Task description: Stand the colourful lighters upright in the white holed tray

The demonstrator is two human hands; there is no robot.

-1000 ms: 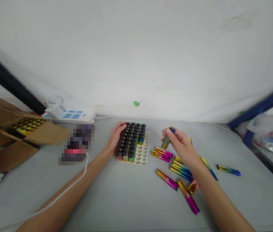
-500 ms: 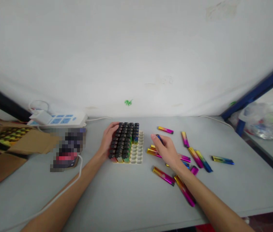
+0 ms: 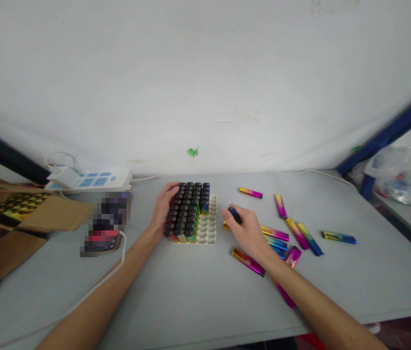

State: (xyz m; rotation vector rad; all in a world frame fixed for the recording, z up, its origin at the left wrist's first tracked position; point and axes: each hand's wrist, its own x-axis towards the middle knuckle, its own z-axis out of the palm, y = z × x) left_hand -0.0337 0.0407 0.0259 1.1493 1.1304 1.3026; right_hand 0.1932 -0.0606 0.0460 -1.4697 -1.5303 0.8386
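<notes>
A white tray (image 3: 207,228) with rows of round-edged pockets stands on the table, its left and back parts filled with upright black-topped lighters (image 3: 187,209). My left hand (image 3: 162,206) curves around the left side of these lighters, the fingers at the back corner and partly hidden. My right hand (image 3: 249,228) is closed on a lighter (image 3: 234,215) with a dark blue end pointing up, just right of the tray and apart from it. Below and right of that hand lie several shiny lighters, such as a gold-and-magenta one (image 3: 248,262) and a yellow-and-blue one (image 3: 310,239).
On the left are an opened cardboard box (image 3: 52,214) holding more yellow-black items, a power strip (image 3: 103,181) and a blurred-out phone (image 3: 107,223) with a white cable (image 3: 122,257). Clear plastic bags (image 3: 405,175) sit beyond the blue post at right.
My right hand has shifted slightly left towards the tray, and the lighter in it has tilted more upright. The left hand stays against the filled rows. The view has shifted slightly.
</notes>
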